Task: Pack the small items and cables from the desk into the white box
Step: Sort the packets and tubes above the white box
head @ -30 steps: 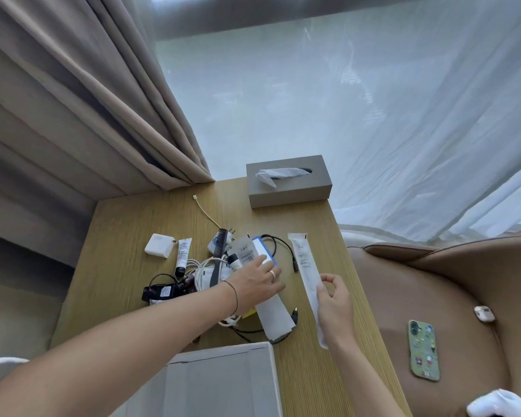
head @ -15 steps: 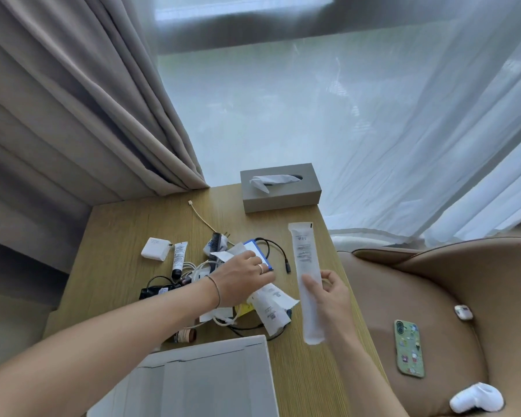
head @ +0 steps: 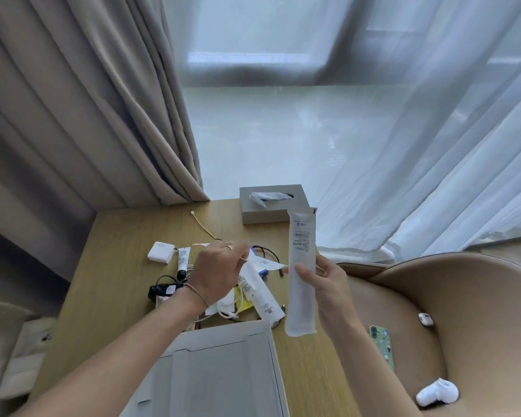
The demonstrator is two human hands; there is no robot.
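Your right hand [head: 328, 284] pinches the long white packet [head: 302, 266] upright over the counter [head: 118, 266], your left hand [head: 220, 272] grips another packet [head: 260, 293] above the cables [head: 229, 311], so lifting may snag them short of the white box [head: 223, 365].

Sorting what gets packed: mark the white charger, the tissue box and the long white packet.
white charger [head: 160, 251], head view, middle of its top face
tissue box [head: 263, 216], head view, front wall
long white packet [head: 301, 299], head view, lower half
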